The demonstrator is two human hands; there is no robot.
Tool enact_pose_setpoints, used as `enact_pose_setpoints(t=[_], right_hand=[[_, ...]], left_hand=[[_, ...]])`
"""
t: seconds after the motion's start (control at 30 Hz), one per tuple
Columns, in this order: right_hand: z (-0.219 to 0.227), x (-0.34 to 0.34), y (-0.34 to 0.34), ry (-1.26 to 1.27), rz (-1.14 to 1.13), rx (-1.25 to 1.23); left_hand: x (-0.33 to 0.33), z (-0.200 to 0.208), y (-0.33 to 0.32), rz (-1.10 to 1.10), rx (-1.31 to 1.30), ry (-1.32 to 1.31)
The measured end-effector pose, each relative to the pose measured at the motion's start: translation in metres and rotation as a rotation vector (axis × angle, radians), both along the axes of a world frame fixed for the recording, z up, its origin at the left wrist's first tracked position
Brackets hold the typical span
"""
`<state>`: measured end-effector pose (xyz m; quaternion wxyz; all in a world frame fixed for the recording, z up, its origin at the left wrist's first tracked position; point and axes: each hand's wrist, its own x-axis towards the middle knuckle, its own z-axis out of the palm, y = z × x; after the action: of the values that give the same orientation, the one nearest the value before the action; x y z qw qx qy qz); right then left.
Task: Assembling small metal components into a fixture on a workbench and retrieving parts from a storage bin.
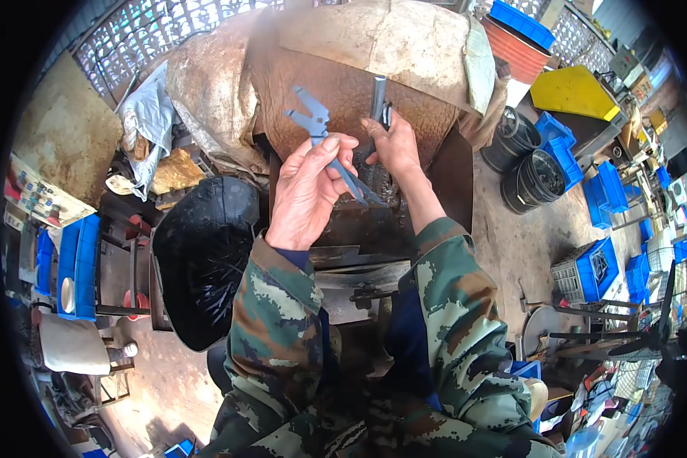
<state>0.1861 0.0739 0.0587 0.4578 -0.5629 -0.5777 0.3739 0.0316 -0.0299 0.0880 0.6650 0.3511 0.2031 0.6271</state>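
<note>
My left hand [304,195] was raised from the lower left, palm turned inward, thumb and index finger pinched on a blue-grey forked tool [317,128]. Its forked end pointed up and to the left, its long legs slanting down to the right past my palm. My right hand [395,145] reached farther forward, wrist angled to the left, fingers curled closed around an upright grey bar [379,93]; how the fingertips sat I couldn't tell. Both hands were above the dark metal trough [456,177], apart from each other, camouflage sleeves [462,305] behind them.
</note>
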Motion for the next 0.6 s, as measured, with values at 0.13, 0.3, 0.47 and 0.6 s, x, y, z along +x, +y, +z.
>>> enact_pose_setpoints(t=[0.13, 0.3, 0.47, 0.6], right_hand=[[-0.001, 0.006, 0.000, 0.004, 0.008, 0.030], [-0.013, 0.009, 0.000, 0.111, 0.036, 0.012], [-0.005, 0.007, -0.003, 0.033, 0.025, -0.008], [-0.005, 0.007, -0.002, 0.007, 0.017, 0.006]], left_hand=[[0.004, 0.030, -0.034, 0.012, 0.060, -0.059], [-0.003, 0.020, -0.098, -0.170, 0.483, -0.221], [0.004, 0.081, -0.139, -0.592, 0.957, -0.270], [0.003, 0.088, -0.147, -0.817, 1.031, -0.357]])
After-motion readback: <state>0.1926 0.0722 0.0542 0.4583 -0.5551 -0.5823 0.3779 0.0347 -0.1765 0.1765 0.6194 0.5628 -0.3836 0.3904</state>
